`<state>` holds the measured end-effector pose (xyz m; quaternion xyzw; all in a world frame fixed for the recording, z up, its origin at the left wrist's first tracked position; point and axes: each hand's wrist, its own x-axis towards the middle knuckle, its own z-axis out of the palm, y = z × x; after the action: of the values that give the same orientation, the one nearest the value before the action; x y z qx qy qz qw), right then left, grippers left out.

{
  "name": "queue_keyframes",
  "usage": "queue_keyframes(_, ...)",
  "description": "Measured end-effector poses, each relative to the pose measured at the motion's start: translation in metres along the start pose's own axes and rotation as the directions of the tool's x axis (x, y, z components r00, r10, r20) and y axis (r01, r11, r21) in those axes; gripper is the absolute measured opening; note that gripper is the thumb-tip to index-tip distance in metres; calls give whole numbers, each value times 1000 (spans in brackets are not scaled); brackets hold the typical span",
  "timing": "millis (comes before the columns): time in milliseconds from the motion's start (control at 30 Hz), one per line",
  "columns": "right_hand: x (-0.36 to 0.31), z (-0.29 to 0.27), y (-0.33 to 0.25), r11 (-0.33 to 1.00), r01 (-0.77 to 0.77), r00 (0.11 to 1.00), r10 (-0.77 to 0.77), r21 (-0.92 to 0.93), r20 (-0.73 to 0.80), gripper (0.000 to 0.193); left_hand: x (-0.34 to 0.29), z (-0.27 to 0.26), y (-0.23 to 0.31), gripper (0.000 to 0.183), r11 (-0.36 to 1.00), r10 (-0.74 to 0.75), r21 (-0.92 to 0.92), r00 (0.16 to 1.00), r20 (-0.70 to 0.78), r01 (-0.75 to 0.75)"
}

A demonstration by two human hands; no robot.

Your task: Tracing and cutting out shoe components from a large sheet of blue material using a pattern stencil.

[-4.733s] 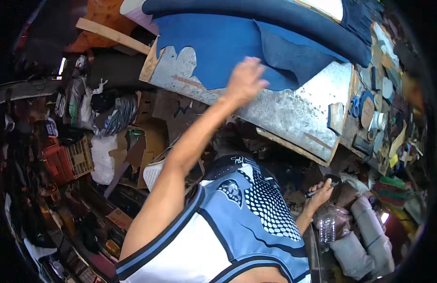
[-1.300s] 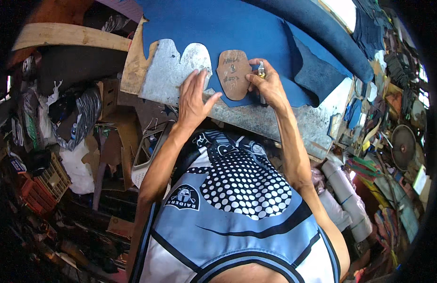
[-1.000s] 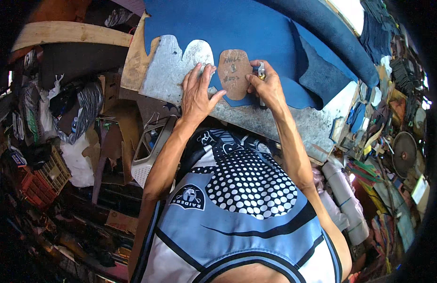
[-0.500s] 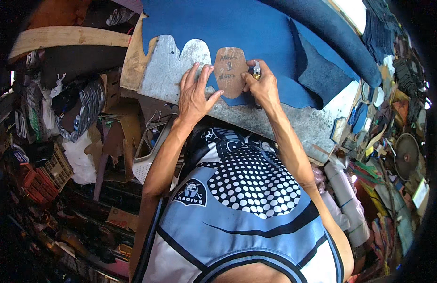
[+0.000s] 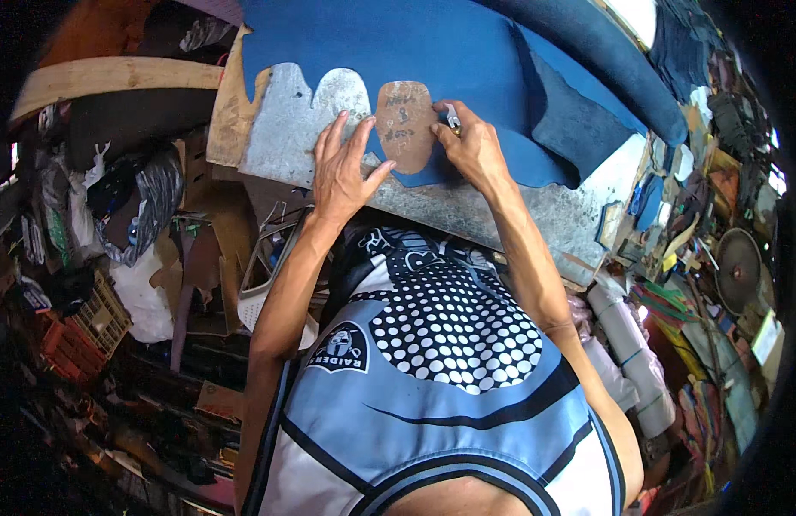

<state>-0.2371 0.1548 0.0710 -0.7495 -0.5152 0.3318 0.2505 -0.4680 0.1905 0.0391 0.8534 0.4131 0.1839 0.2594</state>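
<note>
A brown oval template (image 5: 404,142) with handwriting on it lies on a large blue sheet (image 5: 372,39), which looks like leather. My left hand (image 5: 340,176) rests flat at the template's left side, fingers spread over the grey board (image 5: 273,129) and thumb by the template's lower left edge. At the template's right edge, my right hand (image 5: 474,148) is closed around a small tool (image 5: 453,119) with a pale and yellow end. The tool's working tip is hidden, so its kind is unclear. Rounded cut-outs in the blue sheet's near left edge expose the board.
The blue sheet folds over at right, with a dark blue roll (image 5: 626,69) behind it. Wrapped rolls (image 5: 634,370) and stacked scraps crowd the right side. Left of the bench are plastic bags (image 5: 162,193), a red crate (image 5: 71,348) and a white plastic chair (image 5: 254,311).
The whole view has shifted slightly. My right hand has slid a little farther away along the template's right edge; my left hand stays in place beside it.
</note>
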Motion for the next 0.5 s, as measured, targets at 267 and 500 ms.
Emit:
queue_keyframes(267, -47, -96, -13, 866, -484, 875, 484, 129, 35, 34, -5, 2, 1, 64, 996, 74, 53, 997, -13, -73)
queue_keyframes(500, -123, -84, 4, 960, 39, 974, 26, -278, 226, 45, 5, -10, 20, 29, 978, 170, 117, 985, 25, -171)
